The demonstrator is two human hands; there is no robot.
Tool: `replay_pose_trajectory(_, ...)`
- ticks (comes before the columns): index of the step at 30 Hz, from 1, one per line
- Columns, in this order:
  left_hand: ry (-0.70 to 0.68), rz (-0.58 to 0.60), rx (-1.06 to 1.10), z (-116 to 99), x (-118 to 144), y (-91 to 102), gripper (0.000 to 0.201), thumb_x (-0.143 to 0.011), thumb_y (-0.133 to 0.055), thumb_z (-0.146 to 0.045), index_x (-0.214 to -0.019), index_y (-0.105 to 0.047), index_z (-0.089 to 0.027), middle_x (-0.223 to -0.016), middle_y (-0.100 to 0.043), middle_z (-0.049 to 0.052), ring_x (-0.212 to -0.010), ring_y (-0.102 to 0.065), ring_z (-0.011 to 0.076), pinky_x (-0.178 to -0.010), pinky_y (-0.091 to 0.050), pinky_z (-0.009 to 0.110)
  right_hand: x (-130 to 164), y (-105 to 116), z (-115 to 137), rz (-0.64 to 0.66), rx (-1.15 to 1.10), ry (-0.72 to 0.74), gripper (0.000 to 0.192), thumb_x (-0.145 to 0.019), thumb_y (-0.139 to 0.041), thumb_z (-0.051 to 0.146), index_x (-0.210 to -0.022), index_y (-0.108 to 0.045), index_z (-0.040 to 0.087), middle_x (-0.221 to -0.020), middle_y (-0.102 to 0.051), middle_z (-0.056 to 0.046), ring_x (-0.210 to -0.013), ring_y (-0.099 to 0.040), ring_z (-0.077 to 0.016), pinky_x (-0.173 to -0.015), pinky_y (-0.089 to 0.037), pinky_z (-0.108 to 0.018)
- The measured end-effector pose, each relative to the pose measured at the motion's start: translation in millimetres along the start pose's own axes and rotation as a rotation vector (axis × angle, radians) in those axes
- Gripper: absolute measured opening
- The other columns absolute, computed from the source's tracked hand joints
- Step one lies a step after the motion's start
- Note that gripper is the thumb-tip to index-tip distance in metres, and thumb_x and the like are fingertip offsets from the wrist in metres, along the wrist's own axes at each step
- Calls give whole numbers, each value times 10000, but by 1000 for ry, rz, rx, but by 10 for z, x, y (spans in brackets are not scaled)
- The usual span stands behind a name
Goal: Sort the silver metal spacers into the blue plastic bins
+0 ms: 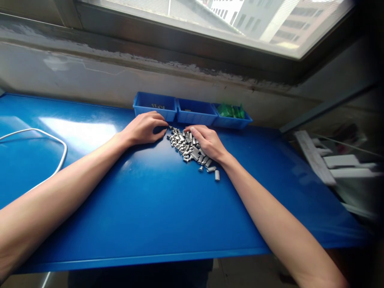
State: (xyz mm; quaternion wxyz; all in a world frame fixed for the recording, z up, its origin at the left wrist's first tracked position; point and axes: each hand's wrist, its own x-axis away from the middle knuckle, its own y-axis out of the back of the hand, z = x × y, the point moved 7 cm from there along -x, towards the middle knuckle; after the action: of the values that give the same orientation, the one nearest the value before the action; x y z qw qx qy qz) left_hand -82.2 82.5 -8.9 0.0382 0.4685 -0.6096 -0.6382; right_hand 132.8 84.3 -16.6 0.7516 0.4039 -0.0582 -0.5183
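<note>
A heap of small metal screws [180, 145] and short metal cylinders [195, 153] lies on the blue table [156, 216]. At the heap's left edge is my left hand [147, 128], its fingers bent and the thumb apart from the index finger. The index fingertip is close to a screw at the far end of the heap. My right hand [208, 142] rests along the far right side of the heap, fingers stretched forward and thumb on the near side. It covers some of the pieces, and I see nothing gripped in it.
Behind the heap stand three blue bins: a left bin [138, 108] with small metal pieces, a middle bin [196, 117], and a right bin [231, 122] holding green packets [230, 111]. A white cable [64, 150] curves across the table's left. Pale objects [342, 162] sit beyond its right edge.
</note>
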Motion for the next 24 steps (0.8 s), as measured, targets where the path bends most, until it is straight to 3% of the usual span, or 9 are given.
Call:
replay_pose_trajectory(6, 54, 12, 99, 76, 8, -5, 298, -961, -630, -360, -1019, -829, -146, -1047, -792, 120, -967, -741, 266, -895, -586, 383, 0, 0, -22, -7, -19, 17, 544, -1064, -454, 651, -1102, -812, 243, -1244, -803, -72, -1254, -691, -282, -1129, -475, -412)
replay_pose_trajectory(11, 21, 18, 128, 10, -20, -23, 396, -994, -611, -355, -1297, -766, -154, -1289, -757, 149, -1156, -713, 288, -1042, -557, 419, -3, 1, -19, -6, -14, 16, 512, -1065, -473, 631, -1111, -813, 251, -1256, -800, -69, -1267, -689, -289, -1133, -467, -414)
replay_pose_trajectory(13, -30, 60, 142, -28, -34, -72, 367, -1023, -581, -343, -1285, -778, -177, -1298, -762, 136, -1177, -698, 281, -1065, -542, 426, -4, 1, -13, -6, -10, 14, 508, -1066, -474, 627, -1111, -815, 253, -1254, -802, -67, -1270, -688, -292, -1134, -466, -415)
replay_pose_trajectory(18, 12, 22, 204, 67, -49, -96, 283, -1004, -604, -328, -1030, -831, -162, -1065, -792, 121, -976, -731, 240, -898, -573, 359, -4, -1, -12, -7, -14, 12, 503, -1070, -476, 612, -1107, -817, 244, -1246, -805, -69, -1262, -694, -291, -1128, -472, -414)
replay_pose_trajectory(24, 84, -33, 244, 155, -30, -56, 273, -967, -651, -308, -1121, -823, -164, -983, -778, 91, -833, -729, 189, -771, -569, 298, -2, 1, -17, -12, -22, 6, 505, -1062, -485, 630, -1109, -824, 259, -1250, -803, -61, -1278, -686, -295, -1129, -471, -412)
